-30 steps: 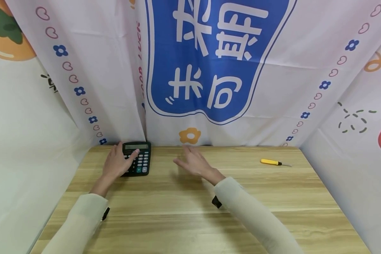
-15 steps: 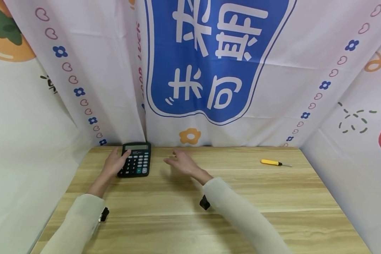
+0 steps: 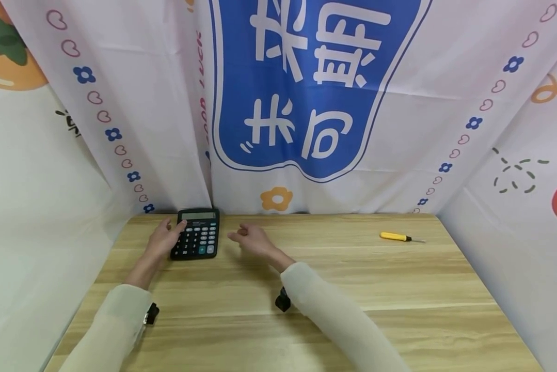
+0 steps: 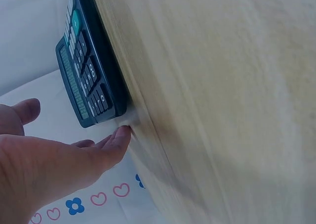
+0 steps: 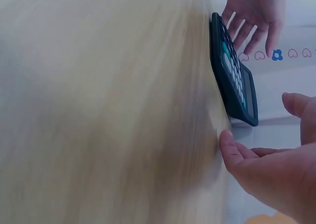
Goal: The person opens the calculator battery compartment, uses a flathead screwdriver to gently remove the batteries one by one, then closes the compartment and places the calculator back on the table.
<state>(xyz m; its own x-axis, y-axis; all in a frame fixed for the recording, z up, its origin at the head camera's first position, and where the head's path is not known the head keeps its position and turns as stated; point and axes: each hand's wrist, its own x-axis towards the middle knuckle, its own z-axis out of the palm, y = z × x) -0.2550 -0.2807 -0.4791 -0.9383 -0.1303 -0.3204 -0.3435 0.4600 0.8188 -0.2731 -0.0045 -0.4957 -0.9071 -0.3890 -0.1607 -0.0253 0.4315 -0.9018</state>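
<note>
A black calculator (image 3: 197, 238) lies flat at the back left of the wooden table, its screen toward the back curtain. At its left side is my left hand (image 3: 160, 243), fingers extended and thumb raised over the edge of the keys. The left wrist view shows a small gap between this hand (image 4: 64, 165) and the calculator (image 4: 94, 61). My right hand (image 3: 256, 242) is apart from the calculator's right side, low over the table. In the right wrist view its fingers (image 5: 232, 152) are loosely extended toward the calculator (image 5: 228, 76), holding nothing.
A screwdriver (image 3: 394, 236) with a yellow handle lies at the back right of the wooden table (image 3: 241, 320). A printed white curtain (image 3: 399, 155) hangs along the table's back edge, with white fabric at both sides.
My right hand has moved left toward the calculator. My left hand has drawn back slightly to the left, so its thumb covers fewer keys. The calculator has stayed in place.
</note>
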